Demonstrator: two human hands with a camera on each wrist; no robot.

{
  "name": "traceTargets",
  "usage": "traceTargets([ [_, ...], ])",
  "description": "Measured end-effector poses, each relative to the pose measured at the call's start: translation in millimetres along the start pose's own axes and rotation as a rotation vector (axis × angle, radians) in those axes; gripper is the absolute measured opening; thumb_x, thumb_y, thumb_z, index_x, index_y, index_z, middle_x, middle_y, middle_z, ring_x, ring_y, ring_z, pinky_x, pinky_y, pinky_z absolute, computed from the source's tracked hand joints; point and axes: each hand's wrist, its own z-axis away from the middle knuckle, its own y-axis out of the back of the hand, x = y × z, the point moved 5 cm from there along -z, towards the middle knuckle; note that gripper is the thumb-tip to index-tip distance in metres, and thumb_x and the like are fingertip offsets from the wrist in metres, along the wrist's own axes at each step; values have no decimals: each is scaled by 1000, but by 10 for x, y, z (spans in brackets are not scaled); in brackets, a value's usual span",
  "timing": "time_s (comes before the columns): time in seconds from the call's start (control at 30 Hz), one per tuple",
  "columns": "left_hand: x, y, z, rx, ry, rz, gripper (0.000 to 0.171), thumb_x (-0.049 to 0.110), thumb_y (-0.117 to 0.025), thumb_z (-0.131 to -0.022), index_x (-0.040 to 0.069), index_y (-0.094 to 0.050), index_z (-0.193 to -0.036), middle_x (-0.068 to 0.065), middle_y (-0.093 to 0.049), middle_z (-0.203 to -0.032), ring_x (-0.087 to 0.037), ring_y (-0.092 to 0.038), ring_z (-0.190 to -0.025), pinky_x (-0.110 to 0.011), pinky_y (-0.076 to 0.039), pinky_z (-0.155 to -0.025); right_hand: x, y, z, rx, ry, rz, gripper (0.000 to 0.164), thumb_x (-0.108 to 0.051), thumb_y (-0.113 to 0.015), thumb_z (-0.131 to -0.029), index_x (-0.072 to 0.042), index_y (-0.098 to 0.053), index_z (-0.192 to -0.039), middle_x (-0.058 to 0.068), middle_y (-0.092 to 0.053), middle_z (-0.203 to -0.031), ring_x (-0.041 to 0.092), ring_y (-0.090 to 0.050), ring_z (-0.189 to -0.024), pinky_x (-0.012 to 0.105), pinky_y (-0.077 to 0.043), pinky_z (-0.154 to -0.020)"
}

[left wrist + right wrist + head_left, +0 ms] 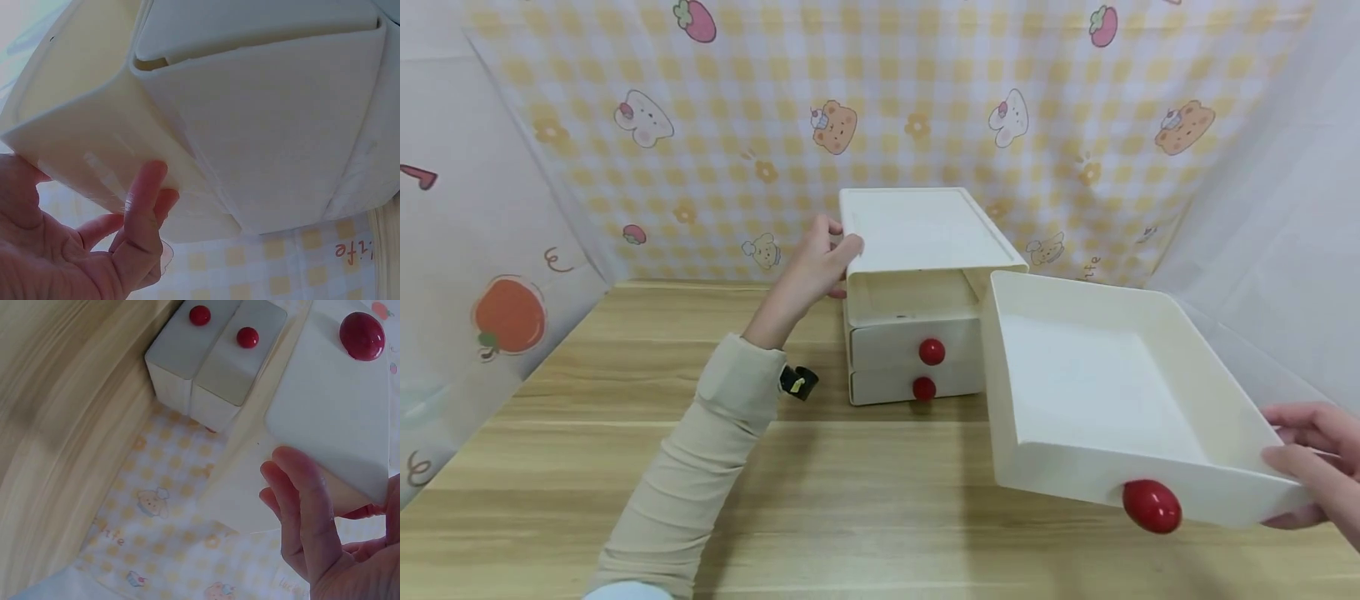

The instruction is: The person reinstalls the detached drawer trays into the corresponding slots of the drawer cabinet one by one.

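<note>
A white drawer cabinet (pixel 917 225) stands on the wooden table, its top compartment (pixel 917 296) open at the front with no drawer inside. Two lower drawers with red knobs sit closed below it. My left hand (pixel 820 262) holds the cabinet's upper left edge, thumb on top and fingers against the side wall (pixel 94 150). At the right, my right hand (pixel 1318 467) grips the pulled-out white drawer (pixel 1097 375) by its front right corner. That drawer hangs tilted above the table, nothing in it, its red knob (pixel 1152 506) facing me. Fingertips (pixel 294 456) rest on its outside.
A small black object (pixel 798 382) shows beside the left sleeve. The wooden table (pixel 865 500) spreads in front of the cabinet. Behind stands a yellow checked cloth (pixel 887 108), with pale cloth walls on both sides.
</note>
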Motion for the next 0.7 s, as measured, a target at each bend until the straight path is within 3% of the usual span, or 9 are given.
traceTargets([
  [0.1,4,-4,-3,2,-1,-2,37,27,-42,-89,4,-32,-117,-14,-49,-104,-22,-53,-81,-36,-58,-63,-75,-62,-13,-12,58,10,70,22,-39,-80,-43,-55,-99,-12,-54,-71,0,-60,-59,33,-46,-32],
  [0.3,5,-2,-4,-1,-2,-3,39,28,-42,-89,4,-32,-118,-14,-49,-104,-22,-52,-82,-35,-58,-63,-246,-159,-57,-31,150,143,71,20,-45,-81,-47,-49,-103,-6,-44,-64,-2,-60,-61,32,-47,-33],
  [0.5,-2,4,-3,-2,10,-18,41,30,-42,-89,6,-31,-119,-13,-47,-105,-22,-52,-83,-35,-58,-65,-433,-266,-112,-47,165,232,68,14,-51,-83,-50,-44,-103,-5,-45,-66,-2,-59,-63,29,-48,-36],
  [0.7,-22,9,-6,0,0,-25,41,30,-43,-89,5,-32,-120,-11,-47,-99,-21,-51,-80,-39,-58,-67,-577,-396,-122,-67,163,358,45,4,-57,-86,-35,-51,-107,-6,-50,-70,-1,-61,-62,26,-49,-39],
])
